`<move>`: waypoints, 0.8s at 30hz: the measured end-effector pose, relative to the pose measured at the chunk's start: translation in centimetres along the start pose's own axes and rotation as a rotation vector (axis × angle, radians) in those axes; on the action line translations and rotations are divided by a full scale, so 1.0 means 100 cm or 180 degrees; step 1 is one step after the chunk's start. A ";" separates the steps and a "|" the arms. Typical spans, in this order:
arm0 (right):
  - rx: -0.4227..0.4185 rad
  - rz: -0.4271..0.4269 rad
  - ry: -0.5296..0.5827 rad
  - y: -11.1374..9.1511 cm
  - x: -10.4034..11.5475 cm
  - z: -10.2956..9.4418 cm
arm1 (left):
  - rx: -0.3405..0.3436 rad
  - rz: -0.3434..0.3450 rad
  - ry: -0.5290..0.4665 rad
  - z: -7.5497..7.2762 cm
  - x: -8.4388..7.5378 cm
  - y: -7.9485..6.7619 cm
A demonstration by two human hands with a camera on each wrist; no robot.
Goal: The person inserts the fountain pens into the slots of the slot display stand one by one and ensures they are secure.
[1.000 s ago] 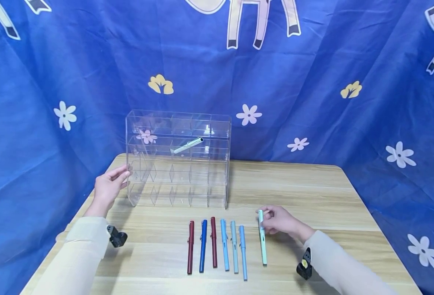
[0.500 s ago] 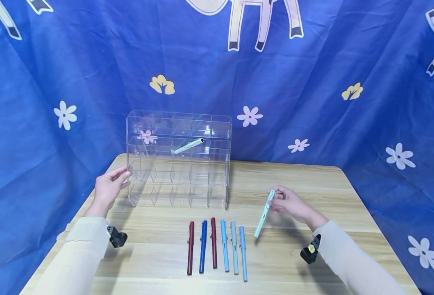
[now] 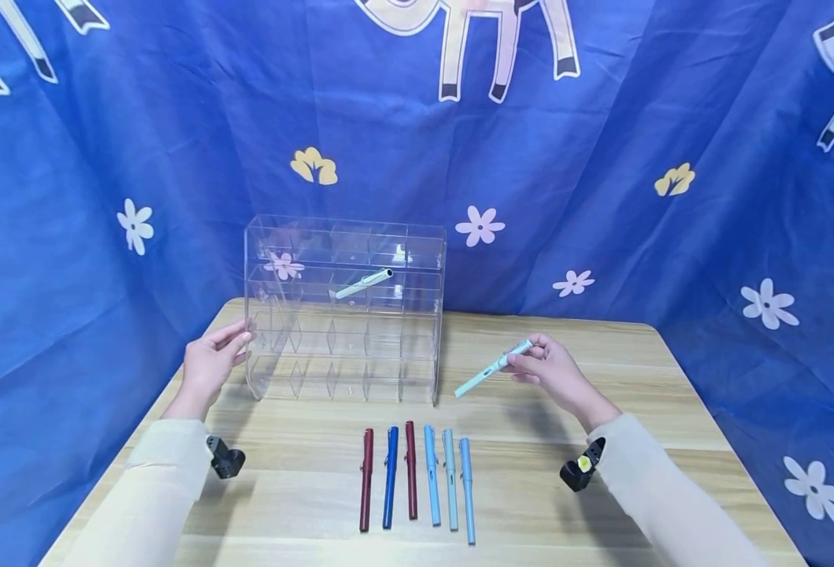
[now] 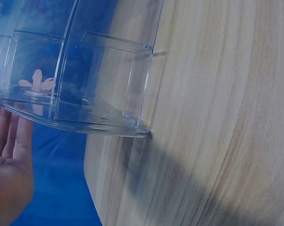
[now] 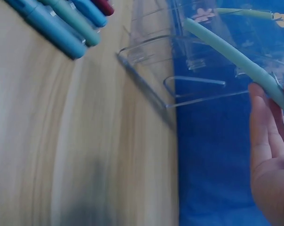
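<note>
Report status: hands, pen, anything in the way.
Left hand grips clear rack by its left edge. Right hand pinches mint pen, aloft, tilted. No obstruction seen between pen and rack.

Head view bright, evenly lit; soft shadows on table [image 3: 303,480] beside both sleeves [image 3: 157,472]. Small white glints on clear rack [image 3: 347,316]. Wrist views dimmer, hazier; right one blurs pens [image 5: 50,28] at upper left. Left: broad dark shadow.

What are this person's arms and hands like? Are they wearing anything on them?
Both the left hand and the right hand look bare, with no gloves showing. Plain, pale cream long sleeves cover the arms. A small black device sits at the left cuff, and another black device with a yellow spot at the right.
</note>
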State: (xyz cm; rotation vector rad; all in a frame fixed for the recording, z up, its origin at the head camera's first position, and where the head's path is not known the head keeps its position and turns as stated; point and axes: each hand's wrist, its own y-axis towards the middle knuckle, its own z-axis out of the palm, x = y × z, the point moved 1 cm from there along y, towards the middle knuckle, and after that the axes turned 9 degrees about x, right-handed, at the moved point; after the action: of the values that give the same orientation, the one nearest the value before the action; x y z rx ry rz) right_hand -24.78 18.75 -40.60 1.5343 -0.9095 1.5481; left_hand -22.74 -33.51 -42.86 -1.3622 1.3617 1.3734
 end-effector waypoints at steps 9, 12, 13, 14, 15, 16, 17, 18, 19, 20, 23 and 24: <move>-0.0294 -0.0363 0.0255 0.024 0.019 0.019 | 0.0052 0.0143 -0.0282 -0.018 0.046 0.021; -0.0334 -0.0475 0.0303 0.033 0.028 0.026 | 0.0038 0.0137 -0.0299 -0.016 0.041 0.018; -0.0347 -0.0513 0.0309 0.036 0.031 0.028 | 0.0041 0.0132 -0.0168 -0.014 0.035 0.015; -0.0359 -0.0547 0.0305 0.038 0.034 0.030 | 0.0017 0.0114 -0.0172 -0.011 0.030 0.013; -0.0390 -0.0573 0.0301 0.041 0.038 0.032 | 0.0028 0.0104 -0.0089 -0.009 0.024 0.010; -0.0423 -0.0591 0.0280 0.044 0.040 0.034 | 0.0012 0.0086 -0.0118 -0.007 0.020 0.008; -0.0458 -0.0609 0.0246 0.047 0.043 0.036 | -0.0001 0.0056 0.0014 -0.005 0.014 0.006; -0.0490 -0.0633 0.0227 0.050 0.046 0.038 | -0.0027 0.0030 0.0024 -0.003 0.011 0.005; -0.0510 -0.0661 0.0195 0.053 0.048 0.040 | -0.0029 0.0010 0.0016 -0.003 0.009 0.004; -0.0542 -0.0687 0.0159 0.056 0.051 0.042 | -0.0036 -0.0007 -0.0023 -0.002 0.007 0.004; -0.0623 -0.0808 0.0049 0.066 0.057 0.049 | -0.0058 -0.0038 0.0012 -0.001 0.004 0.003; -0.0653 -0.0853 0.0036 0.069 0.059 0.052 | -0.0056 -0.0043 0.0006 -0.001 0.004 0.003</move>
State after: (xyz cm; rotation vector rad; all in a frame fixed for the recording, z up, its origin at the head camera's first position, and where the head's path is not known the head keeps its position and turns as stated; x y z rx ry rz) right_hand -28.49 11.21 -34.43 1.4334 -0.7933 1.2329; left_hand -23.07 -33.74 -43.18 -1.3821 1.3421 1.3786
